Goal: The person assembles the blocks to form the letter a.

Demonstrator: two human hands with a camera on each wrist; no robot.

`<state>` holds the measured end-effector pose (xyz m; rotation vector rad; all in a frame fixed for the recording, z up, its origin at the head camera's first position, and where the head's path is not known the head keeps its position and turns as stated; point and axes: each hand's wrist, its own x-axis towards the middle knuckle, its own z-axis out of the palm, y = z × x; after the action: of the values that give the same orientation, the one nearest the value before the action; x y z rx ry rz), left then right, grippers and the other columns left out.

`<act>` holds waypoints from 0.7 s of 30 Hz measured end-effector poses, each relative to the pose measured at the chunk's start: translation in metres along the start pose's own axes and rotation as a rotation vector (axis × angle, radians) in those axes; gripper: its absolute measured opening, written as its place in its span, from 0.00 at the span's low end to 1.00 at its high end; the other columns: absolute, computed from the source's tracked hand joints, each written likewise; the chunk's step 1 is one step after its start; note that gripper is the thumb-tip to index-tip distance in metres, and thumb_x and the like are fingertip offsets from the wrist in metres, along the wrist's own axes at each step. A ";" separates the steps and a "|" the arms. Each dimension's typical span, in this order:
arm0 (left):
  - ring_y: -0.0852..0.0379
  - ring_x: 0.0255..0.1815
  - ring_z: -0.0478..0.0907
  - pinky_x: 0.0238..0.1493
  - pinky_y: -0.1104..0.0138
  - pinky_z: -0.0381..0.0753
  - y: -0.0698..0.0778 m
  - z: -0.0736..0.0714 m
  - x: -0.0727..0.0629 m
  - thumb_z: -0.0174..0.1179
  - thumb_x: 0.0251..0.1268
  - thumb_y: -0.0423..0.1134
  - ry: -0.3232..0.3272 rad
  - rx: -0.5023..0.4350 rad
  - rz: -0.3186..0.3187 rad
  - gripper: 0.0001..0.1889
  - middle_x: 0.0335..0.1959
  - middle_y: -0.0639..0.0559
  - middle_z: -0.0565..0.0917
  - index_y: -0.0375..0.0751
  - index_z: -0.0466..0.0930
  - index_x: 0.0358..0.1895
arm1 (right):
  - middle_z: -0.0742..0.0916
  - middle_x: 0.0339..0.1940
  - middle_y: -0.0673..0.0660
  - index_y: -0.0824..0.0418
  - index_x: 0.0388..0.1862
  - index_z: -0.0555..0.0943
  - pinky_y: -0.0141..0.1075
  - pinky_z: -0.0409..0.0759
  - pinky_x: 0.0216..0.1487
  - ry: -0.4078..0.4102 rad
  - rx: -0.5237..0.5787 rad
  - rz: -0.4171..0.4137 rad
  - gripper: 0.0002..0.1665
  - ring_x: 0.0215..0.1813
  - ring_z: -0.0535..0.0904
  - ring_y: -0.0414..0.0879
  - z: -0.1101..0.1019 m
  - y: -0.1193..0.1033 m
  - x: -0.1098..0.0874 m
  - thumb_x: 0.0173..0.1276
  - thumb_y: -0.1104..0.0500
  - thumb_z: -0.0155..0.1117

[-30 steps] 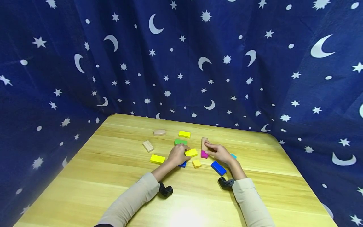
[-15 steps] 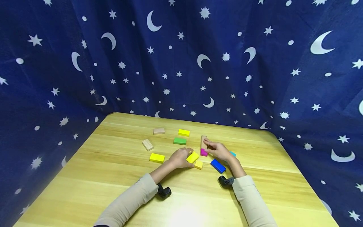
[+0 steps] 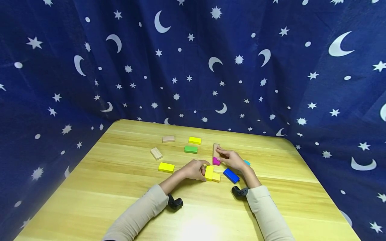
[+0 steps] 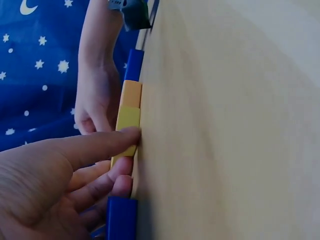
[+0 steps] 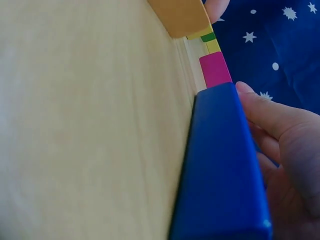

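My left hand (image 3: 194,169) pinches a yellow block (image 3: 209,173) between thumb and fingers, close to the tabletop. Against that block's right side lies a shorter orange-yellow block (image 3: 216,177). A blue block (image 4: 121,217) shows below the left fingers in the left wrist view; in the head view the hand hides it. My right hand (image 3: 232,159) rests its fingertips on a plain wooden block (image 3: 215,150), and its thumb touches a magenta block (image 3: 216,161) set end to end with it. Another blue block (image 3: 231,175) lies in front of the right hand.
Farther back lie a green block (image 3: 191,149), a yellow one (image 3: 195,140) and a pinkish wooden one (image 3: 168,139). To the left are a pale wooden block (image 3: 156,153) and a yellow block (image 3: 166,167). A light-blue block (image 3: 247,162) is partly hidden behind the right wrist.
My left hand has moved right and nearer with the yellow block, turning it. The orange-yellow block has shifted right. The green block is uncovered; the right hand stays in place.
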<state>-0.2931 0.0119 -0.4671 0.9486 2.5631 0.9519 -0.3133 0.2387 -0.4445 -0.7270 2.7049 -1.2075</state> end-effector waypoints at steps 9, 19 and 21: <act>0.67 0.20 0.72 0.28 0.75 0.73 0.009 0.014 0.008 0.75 0.41 0.36 0.076 -0.060 -0.029 0.35 0.24 0.59 0.78 0.37 0.71 0.57 | 0.65 0.68 0.65 0.66 0.65 0.68 0.52 0.61 0.63 0.011 -0.010 0.001 0.29 0.67 0.60 0.60 0.005 0.022 0.006 0.66 0.59 0.59; 0.68 0.19 0.71 0.28 0.76 0.72 0.008 0.025 0.016 0.76 0.39 0.38 0.184 -0.036 -0.033 0.33 0.23 0.60 0.79 0.38 0.73 0.54 | 0.66 0.68 0.59 0.59 0.65 0.69 0.49 0.59 0.65 0.024 -0.017 0.036 0.29 0.69 0.58 0.55 0.007 0.038 0.009 0.66 0.56 0.60; 0.68 0.20 0.71 0.30 0.76 0.72 0.007 0.027 0.017 0.76 0.39 0.40 0.201 -0.007 -0.028 0.33 0.23 0.60 0.79 0.38 0.74 0.53 | 0.66 0.68 0.59 0.60 0.65 0.69 0.49 0.59 0.65 0.024 -0.008 0.033 0.29 0.69 0.58 0.55 0.007 0.038 0.009 0.66 0.56 0.60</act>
<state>-0.2910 0.0403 -0.4831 0.8526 2.7266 1.0983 -0.3337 0.2517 -0.4761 -0.6699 2.7314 -1.2057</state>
